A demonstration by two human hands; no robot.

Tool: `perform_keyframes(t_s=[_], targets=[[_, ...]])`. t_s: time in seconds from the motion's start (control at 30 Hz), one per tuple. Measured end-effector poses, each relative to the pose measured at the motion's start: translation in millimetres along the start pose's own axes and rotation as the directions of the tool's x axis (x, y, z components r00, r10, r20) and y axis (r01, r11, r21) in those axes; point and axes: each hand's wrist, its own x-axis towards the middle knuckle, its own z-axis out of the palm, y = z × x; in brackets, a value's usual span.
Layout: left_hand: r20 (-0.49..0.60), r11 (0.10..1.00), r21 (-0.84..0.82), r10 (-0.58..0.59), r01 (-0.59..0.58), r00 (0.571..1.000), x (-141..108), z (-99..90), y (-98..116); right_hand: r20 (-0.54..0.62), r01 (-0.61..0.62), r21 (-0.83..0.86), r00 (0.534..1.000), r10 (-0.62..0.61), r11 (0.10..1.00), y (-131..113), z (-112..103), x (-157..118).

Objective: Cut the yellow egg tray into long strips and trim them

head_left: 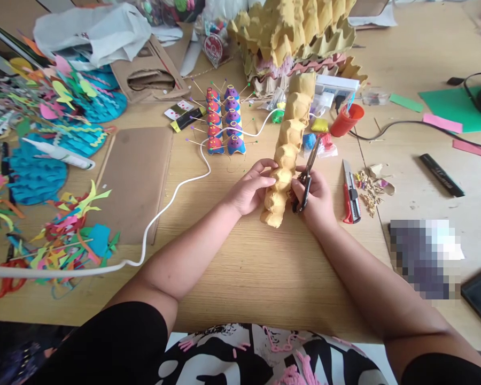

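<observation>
A long yellow strip of egg carton (291, 133) with a row of bumps is held over the table, its lower end toward me. My left hand (255, 187) grips its left side, thumb across the bumps. On the right side, my right hand (315, 198) is closed round black-handled scissors (311, 158), whose blades point up and away from me; its fingertips reach the strip's edge. Beyond my left hand stand two small painted carton rows, one red and blue (214, 120), one purple and blue (234, 120), with pins stuck in them.
A white cable (176, 192) crosses the table on the left, over a cardboard sheet (134, 176). Right of my hands lie a red cutter (350, 195), scraps (374, 187) and a black marker (441, 175). Farther back are a red cup (347, 120) and stacked egg trays (296, 35).
</observation>
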Motion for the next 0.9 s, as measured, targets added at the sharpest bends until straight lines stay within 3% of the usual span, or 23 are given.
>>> perform_keyframes(t_s=[0.27, 0.43, 0.9], targets=[[-0.139, 0.989, 0.069, 0.14, -0.131, 0.98, 2.0, 4.5, -1.9, 0.036, 0.004, -0.008, 0.999, -0.004, 1.0, -2.7, -0.4, 3.3], [-0.124, 0.984, 0.107, 0.159, -0.146, 0.979, 3.1, 5.9, -1.9, 0.092, -0.027, 0.007, 0.995, 0.026, 1.0, -1.5, -1.4, 3.5], [-0.095, 0.981, 0.093, 0.181, -0.172, 0.979, 2.4, 6.4, -4.8, 0.075, -0.039, -0.016, 0.996, 0.04, 0.999, 0.4, -1.2, 3.7]])
